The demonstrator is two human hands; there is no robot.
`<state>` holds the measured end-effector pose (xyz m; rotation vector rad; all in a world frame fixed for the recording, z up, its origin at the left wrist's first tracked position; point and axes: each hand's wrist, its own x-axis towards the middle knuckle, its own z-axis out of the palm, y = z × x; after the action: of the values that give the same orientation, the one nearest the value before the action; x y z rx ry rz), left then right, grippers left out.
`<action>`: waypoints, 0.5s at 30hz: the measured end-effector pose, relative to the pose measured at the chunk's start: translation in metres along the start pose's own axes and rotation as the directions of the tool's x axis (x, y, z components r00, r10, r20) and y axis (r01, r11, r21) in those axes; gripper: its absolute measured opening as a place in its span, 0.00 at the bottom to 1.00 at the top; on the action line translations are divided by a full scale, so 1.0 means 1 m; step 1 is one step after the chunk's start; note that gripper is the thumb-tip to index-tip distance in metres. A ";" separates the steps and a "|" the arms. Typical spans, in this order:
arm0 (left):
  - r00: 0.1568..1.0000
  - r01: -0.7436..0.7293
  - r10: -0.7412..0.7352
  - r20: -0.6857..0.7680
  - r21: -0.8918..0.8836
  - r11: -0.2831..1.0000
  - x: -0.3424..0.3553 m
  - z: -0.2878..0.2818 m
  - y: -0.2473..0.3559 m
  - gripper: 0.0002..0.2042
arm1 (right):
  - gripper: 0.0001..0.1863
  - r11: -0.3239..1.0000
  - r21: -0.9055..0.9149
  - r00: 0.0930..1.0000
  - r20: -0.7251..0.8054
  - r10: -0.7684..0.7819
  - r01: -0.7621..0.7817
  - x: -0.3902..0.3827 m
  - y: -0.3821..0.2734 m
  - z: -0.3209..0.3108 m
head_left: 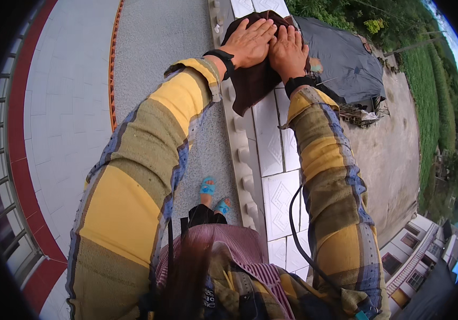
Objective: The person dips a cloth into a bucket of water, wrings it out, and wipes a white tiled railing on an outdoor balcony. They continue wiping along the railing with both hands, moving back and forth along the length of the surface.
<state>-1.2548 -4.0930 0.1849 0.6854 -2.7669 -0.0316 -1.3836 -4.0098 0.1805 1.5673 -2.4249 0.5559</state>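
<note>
A dark brown cloth [251, 88] lies bunched over the top of a white-tiled ledge [279, 200], one corner hanging down its left side. My left hand [249, 44] presses flat on the cloth, fingers stretched toward the upper right. Close beside it, my right hand [288, 52] also rests flat on the cloth, its fingers pointing away from me. Neither hand grips the cloth. Both wrists wear black bands, and yellow plaid sleeves cover my forearms.
Left of the ledge runs a grey speckled floor [149, 64], then pale wall tiles [71, 106]. Baluster-like posts [244, 154] line the ledge's side. Beyond, well below, a dark tarp [346, 64] covers a pile on a concrete yard [389, 138]. A black cable [295, 224] hangs near my right arm.
</note>
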 end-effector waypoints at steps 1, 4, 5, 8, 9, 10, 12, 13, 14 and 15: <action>0.999 -0.005 0.004 -0.038 -0.010 1.000 0.007 0.002 -0.006 0.28 | 0.29 1.000 -0.012 1.000 -0.021 -0.009 0.009 0.008 0.001 0.005; 0.998 -0.013 0.013 -0.061 0.000 1.000 0.011 0.007 -0.012 0.27 | 0.28 0.999 -0.020 0.998 -0.057 -0.029 0.028 0.018 0.003 0.014; 0.995 -0.027 0.025 -0.099 -0.016 1.000 0.010 0.007 -0.012 0.27 | 0.28 0.999 -0.029 0.998 -0.052 -0.032 0.030 0.018 0.002 0.013; 0.985 -0.046 0.041 -0.166 -0.026 0.999 0.008 0.006 -0.011 0.27 | 0.28 0.998 -0.050 0.996 -0.072 -0.045 0.042 0.014 0.000 0.009; 0.994 -0.024 0.021 -0.110 -0.021 1.000 0.007 0.005 -0.010 0.27 | 0.28 0.997 -0.052 0.995 -0.087 -0.053 0.048 0.009 -0.001 0.007; 0.983 -0.040 0.034 -0.179 -0.027 0.999 0.005 0.004 -0.007 0.26 | 0.27 0.998 -0.048 0.998 -0.053 -0.031 0.029 0.004 -0.001 0.005; 0.994 -0.009 0.007 -0.110 -0.017 1.000 -0.008 0.003 0.003 0.26 | 0.28 0.999 -0.032 0.999 -0.035 -0.035 0.034 -0.014 -0.002 -0.001; 0.992 -0.027 0.021 -0.126 -0.050 0.998 -0.017 0.002 0.010 0.26 | 0.29 1.000 -0.020 1.000 0.001 -0.015 0.015 -0.027 -0.002 -0.006; 0.992 -0.046 0.038 -0.121 -0.058 0.997 -0.029 0.001 0.021 0.27 | 0.29 1.000 -0.014 1.000 0.020 -0.002 0.002 -0.040 -0.001 -0.013; 0.988 -0.065 0.051 -0.143 -0.090 0.994 -0.040 -0.003 0.033 0.27 | 0.30 0.998 -0.031 0.995 0.082 0.048 -0.045 -0.058 0.000 -0.021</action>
<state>-1.2354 -4.0449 0.1797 0.5603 -2.6296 -0.0981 -1.3601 -3.9529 0.1788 1.5555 -2.5246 0.4696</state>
